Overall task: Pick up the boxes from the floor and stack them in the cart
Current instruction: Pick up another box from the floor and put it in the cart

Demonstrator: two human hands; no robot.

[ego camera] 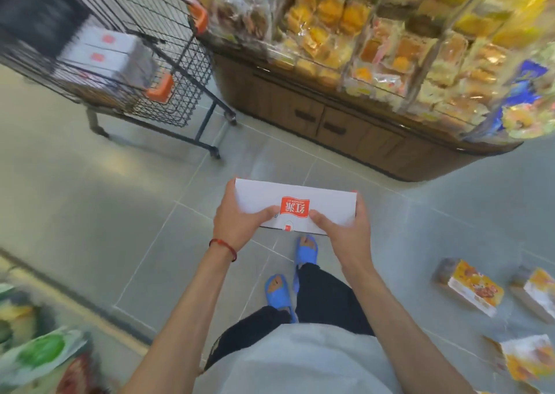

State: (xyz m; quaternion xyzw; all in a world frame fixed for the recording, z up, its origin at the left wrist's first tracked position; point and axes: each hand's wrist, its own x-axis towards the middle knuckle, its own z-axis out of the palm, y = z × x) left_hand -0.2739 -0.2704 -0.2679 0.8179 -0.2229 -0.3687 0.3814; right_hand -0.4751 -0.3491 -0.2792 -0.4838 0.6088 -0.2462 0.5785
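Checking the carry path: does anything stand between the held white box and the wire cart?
Nothing visible does. Only grey floor tiles lie between the white cardboard box and the black wire cart.

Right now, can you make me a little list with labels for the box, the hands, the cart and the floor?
Held box: white box with red label, above the floor
Left hand: grips its left end
Right hand: grips its right end
Cart: black wire, white boxes stacked inside
Floor: orange-yellow boxes at right
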